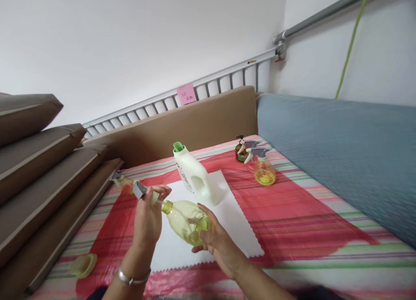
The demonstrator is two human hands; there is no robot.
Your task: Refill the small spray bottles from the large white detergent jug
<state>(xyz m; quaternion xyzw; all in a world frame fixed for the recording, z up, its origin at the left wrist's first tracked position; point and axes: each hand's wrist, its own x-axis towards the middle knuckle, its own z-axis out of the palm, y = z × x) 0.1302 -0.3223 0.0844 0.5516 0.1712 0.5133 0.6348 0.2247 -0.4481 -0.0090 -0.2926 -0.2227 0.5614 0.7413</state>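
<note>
In my right hand [217, 239], the base of a see-through yellow-green spray bottle [182, 220] is gripped, the bottle lying tilted with its neck toward the left. My left hand [149, 213] is closed on a spray head [140, 190] with a grey top and a pale collar. The spray head is apart from the bottle's neck, and its thin tube runs into the opening. Behind the bottle stands a pale green jug [198, 174] with a handle and an uncapped green spout, on a white scallop-edged mat [235, 220].
Another spray bottle [264, 172] with yellow liquid stands at right, beside a dark pump bottle [240, 152]. One more spray bottle [125, 183] is at left. A pale yellow cap [83, 265] lies front left. Stacked brown cushions [48, 196] and a blue padded side [338, 153] border the striped cloth.
</note>
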